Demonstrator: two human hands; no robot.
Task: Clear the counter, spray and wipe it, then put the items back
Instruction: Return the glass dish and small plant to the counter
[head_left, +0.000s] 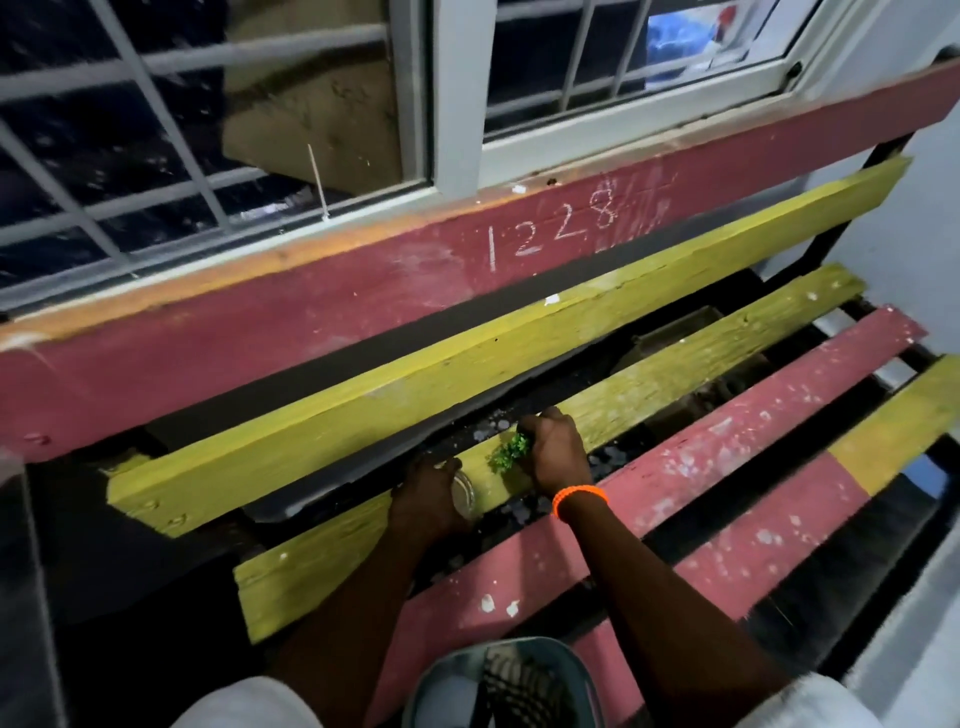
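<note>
Slatted wood bench (675, 358); leafy sprig (511, 451)

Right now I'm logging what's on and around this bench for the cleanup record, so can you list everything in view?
Bench: one, yellow and red wooden slats on a dark frame, under the window.
Chalk number: one, white, reads 1228, on the red back board.
Window: two panes, white frame with bars, above the bench.
Small plant: one, green, on the yellow slat in the right hand.
Jar: one, clear with a round rim, partly hidden under the left hand.
Cap: one, grey-blue, bottom edge of view.
Wristband: one, orange, right wrist.
Left hand: on the jar.
Right hand: closed on the small plant.
</note>
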